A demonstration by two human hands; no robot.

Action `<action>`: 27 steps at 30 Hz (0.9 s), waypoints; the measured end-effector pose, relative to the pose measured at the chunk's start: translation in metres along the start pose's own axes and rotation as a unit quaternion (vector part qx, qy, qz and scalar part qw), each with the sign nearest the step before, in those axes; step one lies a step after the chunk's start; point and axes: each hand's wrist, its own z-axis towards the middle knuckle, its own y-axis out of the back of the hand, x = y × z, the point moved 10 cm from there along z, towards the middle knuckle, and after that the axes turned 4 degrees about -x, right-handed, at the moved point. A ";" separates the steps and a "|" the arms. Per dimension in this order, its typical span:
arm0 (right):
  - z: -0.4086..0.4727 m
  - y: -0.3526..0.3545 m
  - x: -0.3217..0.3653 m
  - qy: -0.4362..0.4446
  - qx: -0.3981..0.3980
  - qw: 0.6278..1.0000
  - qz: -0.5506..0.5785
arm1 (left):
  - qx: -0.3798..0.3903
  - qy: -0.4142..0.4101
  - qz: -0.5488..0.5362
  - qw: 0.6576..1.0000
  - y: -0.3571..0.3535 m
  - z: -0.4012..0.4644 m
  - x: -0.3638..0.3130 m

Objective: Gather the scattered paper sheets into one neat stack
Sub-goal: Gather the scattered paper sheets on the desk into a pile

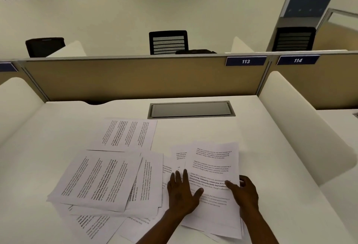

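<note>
Several printed paper sheets lie scattered on the white desk (261, 146). One sheet (127, 135) lies alone at the back left. An overlapping pile (100, 181) sits at the front left, with more sheets (93, 226) poking out under it. At the right, a small bunch of sheets (213, 166) lies with the text facing me. My left hand (182, 193) rests flat on its left part, fingers spread. My right hand (244, 191) grips the bunch's right edge, thumb on top and fingers curled behind.
A metal cable hatch (190, 109) is set into the desk behind the papers. A tan partition (135, 77) with number plates 113 and 114 closes the back. White curved dividers (290, 108) flank the desk. Office chairs (168, 42) stand beyond the partition.
</note>
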 end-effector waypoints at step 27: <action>0.049 -0.030 0.047 0.153 0.051 0.952 -0.260 | -0.025 0.217 -0.420 0.881 0.032 0.031 0.002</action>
